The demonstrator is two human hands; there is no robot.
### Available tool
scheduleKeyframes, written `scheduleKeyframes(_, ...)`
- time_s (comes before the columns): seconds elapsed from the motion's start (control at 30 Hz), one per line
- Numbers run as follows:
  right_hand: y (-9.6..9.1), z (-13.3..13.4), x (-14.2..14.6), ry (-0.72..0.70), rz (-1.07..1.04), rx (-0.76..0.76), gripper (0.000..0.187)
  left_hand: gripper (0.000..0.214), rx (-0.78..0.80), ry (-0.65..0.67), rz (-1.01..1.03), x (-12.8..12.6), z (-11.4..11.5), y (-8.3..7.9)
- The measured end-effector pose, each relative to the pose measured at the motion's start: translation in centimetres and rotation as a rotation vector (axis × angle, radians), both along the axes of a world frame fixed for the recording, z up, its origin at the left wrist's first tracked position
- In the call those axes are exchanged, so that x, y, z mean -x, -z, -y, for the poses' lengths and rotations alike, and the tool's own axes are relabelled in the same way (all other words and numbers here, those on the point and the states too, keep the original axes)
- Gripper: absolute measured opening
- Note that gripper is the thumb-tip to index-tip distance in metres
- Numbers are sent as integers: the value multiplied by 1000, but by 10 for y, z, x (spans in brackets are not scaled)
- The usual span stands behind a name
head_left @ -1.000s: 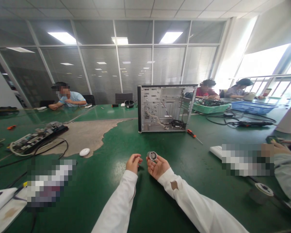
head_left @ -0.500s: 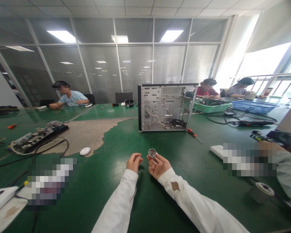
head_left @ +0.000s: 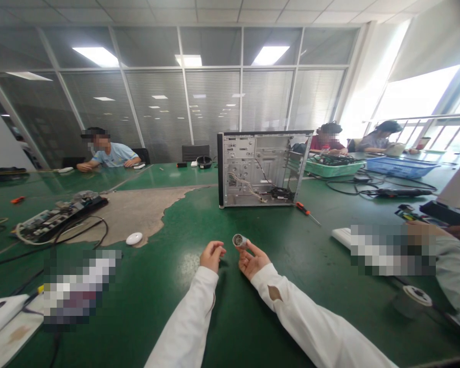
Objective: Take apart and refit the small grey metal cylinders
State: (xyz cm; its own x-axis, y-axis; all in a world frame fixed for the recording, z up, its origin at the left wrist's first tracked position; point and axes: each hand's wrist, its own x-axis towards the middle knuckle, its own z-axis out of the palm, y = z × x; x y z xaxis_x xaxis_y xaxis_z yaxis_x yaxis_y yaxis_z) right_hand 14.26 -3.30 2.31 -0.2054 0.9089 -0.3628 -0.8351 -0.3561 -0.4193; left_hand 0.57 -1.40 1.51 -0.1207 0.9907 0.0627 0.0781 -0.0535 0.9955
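In my right hand (head_left: 253, 260) is a small grey cylindrical cup (head_left: 239, 240), pinched between thumb and fingers with its round mouth tilted towards me. Greyish bits show inside the mouth, too small to name. Just left of it, my left hand (head_left: 212, 255) is closed, thumb and fingertips drawn together; whether something tiny sits between them I cannot make out. The two hands are apart, held over the green table (head_left: 199, 220). Beyond them stands an opened computer case (head_left: 260, 168), its inside and loose cables facing me.
An orange-handled screwdriver (head_left: 307, 212) lies beside the case. On the left are a circuit assembly (head_left: 59, 217) and a white round lid (head_left: 134, 238). Green (head_left: 333, 168) and blue baskets (head_left: 402, 168) stand back right. A co-worker's sleeve (head_left: 454, 271) reaches in at right; other people sit beyond.
My right hand has turned the small cup, so its side wall now shows and its mouth points more to the left. My left hand has hardly moved.
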Motion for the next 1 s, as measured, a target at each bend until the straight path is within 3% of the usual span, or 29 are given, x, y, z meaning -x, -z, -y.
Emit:
scheduleKeyframes(0.17, -2, -1, 5, 220, 209, -95, 40, 18, 4, 29, 6, 1, -1, 0)
scheduleKeyframes(0.4, 6, -6, 6, 287, 443, -317, 53, 18, -6, -7, 9, 0, -6, 8)
scheduleKeyframes(0.57, 4, -3, 8, 331, 604, -500, 48, 37, 117, 171, 228, -1, -3, 0)
scheduleKeyframes(0.7, 0, 1, 9, 346, 700, -569, 45, 48, 295, 352, 410, -5, 4, -11)
scheduleKeyframes(1.0, -8, 8, 9, 204, 673, -566, 45, 38, 219, 337, 431, -6, 4, -3)
